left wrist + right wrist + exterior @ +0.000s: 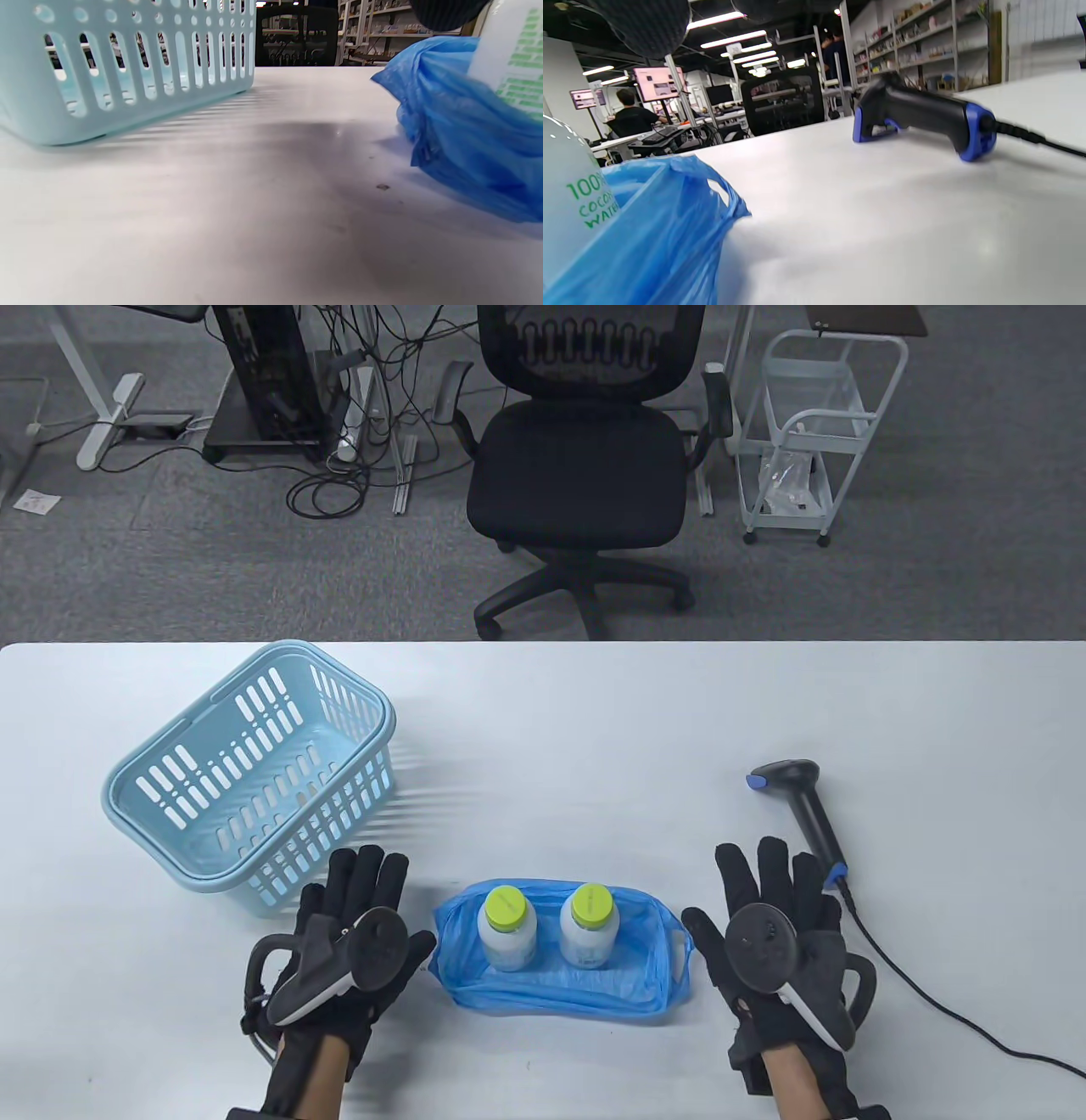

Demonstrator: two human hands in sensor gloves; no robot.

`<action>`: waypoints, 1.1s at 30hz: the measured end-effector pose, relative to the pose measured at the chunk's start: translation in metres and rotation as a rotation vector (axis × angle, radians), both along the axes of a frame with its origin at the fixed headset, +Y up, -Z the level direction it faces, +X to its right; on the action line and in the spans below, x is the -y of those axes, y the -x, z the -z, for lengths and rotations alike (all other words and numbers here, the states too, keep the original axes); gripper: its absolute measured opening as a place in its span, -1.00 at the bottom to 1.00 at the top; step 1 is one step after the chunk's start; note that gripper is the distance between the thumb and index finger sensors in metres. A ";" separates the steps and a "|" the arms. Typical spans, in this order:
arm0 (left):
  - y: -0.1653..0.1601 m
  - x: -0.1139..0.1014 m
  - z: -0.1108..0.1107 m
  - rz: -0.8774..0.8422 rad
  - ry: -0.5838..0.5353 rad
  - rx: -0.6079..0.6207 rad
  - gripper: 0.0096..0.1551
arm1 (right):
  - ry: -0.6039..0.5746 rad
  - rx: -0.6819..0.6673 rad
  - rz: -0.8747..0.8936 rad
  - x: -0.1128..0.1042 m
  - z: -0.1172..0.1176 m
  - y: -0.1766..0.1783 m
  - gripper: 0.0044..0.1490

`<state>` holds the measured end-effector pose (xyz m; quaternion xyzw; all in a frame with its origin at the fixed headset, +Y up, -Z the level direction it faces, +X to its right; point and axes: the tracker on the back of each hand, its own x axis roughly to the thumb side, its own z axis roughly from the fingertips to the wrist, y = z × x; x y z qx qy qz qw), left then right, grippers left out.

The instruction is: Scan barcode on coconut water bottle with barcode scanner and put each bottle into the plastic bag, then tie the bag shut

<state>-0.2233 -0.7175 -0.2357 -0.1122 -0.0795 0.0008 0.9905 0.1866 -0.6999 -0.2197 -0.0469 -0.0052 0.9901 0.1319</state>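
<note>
Since both bottles [507, 931] [587, 927] stood upright inside the blue bag [632, 976], I kept my left hand [352, 937] and right hand [776, 933] flat, empty, flanking it, apparently ready to tie.

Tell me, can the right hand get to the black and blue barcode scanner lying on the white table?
Probably yes. The right hand rests open on the white table, and the black and blue barcode scanner lies just beyond its fingertips with only bare tabletop between them; nothing blocks the handle.
</note>
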 end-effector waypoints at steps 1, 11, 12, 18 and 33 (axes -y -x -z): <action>0.002 0.003 0.002 -0.015 0.029 0.004 0.12 | 0.045 -0.025 0.030 0.005 0.002 -0.003 -0.03; -0.005 0.052 0.022 -0.281 0.331 0.082 0.20 | 0.408 -0.189 0.101 0.054 0.020 0.009 0.13; -0.011 0.055 0.024 -0.277 0.348 0.104 0.21 | 0.413 -0.189 0.104 0.056 0.021 0.011 0.12; -0.026 0.059 0.026 -0.284 0.344 0.145 -0.07 | 0.319 -0.154 0.152 0.054 0.024 0.015 -0.39; 0.025 -0.018 0.012 -0.713 0.098 0.018 -0.61 | 0.135 -0.131 0.438 0.005 0.015 -0.016 -0.52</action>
